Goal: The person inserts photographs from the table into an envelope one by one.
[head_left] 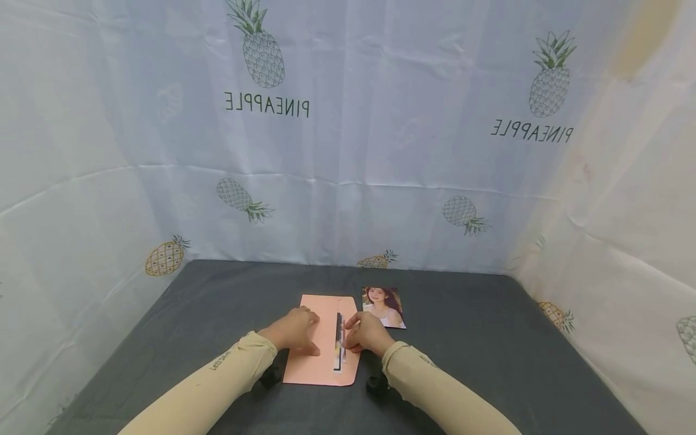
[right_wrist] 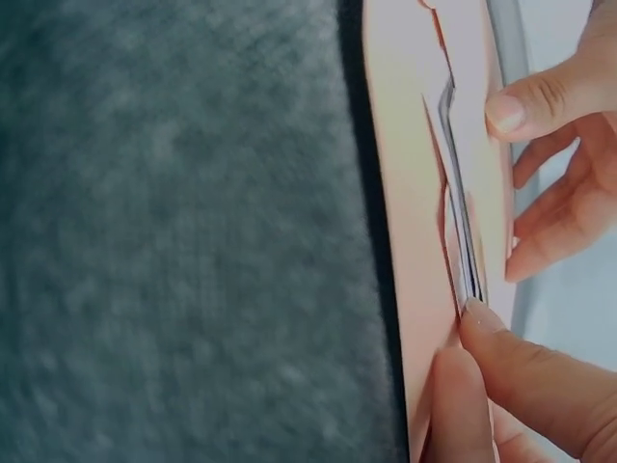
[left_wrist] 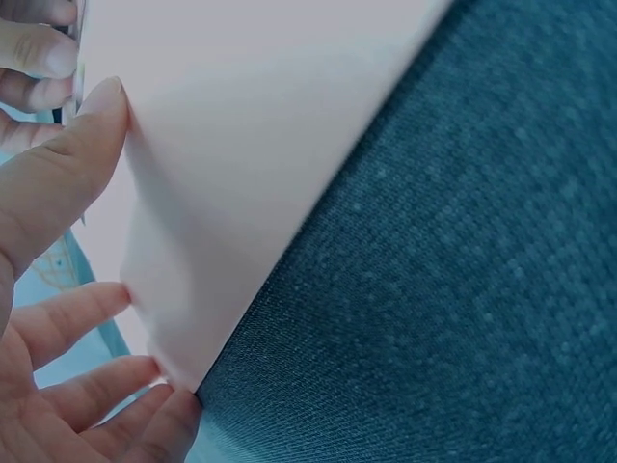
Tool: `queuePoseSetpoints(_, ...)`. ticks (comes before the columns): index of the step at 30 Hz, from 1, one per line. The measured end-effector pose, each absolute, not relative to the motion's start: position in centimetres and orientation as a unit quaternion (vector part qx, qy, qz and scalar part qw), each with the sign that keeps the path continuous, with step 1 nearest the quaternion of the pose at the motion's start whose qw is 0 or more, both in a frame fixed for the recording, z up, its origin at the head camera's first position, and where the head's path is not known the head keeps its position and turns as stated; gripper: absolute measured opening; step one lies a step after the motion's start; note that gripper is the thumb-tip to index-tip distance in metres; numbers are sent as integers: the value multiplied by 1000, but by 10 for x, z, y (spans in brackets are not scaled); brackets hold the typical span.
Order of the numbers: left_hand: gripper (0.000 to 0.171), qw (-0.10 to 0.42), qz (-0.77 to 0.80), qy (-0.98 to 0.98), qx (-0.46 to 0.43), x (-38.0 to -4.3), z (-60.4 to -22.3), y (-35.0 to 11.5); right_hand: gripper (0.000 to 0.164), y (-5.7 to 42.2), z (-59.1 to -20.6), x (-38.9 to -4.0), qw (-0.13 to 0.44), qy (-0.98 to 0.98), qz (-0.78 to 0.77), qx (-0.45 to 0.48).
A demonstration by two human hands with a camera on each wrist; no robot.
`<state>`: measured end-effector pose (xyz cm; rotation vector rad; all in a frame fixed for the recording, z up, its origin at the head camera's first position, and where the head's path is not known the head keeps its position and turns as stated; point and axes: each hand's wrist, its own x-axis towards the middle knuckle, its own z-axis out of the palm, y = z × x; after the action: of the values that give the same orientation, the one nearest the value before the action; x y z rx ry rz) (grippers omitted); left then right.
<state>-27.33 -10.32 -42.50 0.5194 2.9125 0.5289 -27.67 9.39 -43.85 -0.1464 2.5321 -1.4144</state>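
Observation:
A peach envelope (head_left: 321, 368) lies flat on the dark cloth, with a long slit near its right side. The narrow edge of a photo (head_left: 338, 341), dark and white, shows in that slit; the rest of it is hidden. My left hand (head_left: 298, 331) rests on the envelope's left part, thumb and fingers spread and fairly straight, as the left wrist view shows. At the slit, my right hand (head_left: 365, 333) pinches the photo's edge between thumb and finger. Its thumb (right_wrist: 511, 362) touches the end of the thin strip in the right wrist view.
Another photo (head_left: 383, 308), a portrait of a person, lies face up beyond my right hand. The dark table cloth (head_left: 462, 350) spreads around the envelope. A pineapple-print curtain (head_left: 348, 151) encloses the back and sides.

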Motion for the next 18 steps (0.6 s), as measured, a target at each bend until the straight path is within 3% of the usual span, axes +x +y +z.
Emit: queuePoseSetpoints(18,71,63,177,967,170,-272,-425,-104,42,142,-400,-296,132,845,-517,-42)
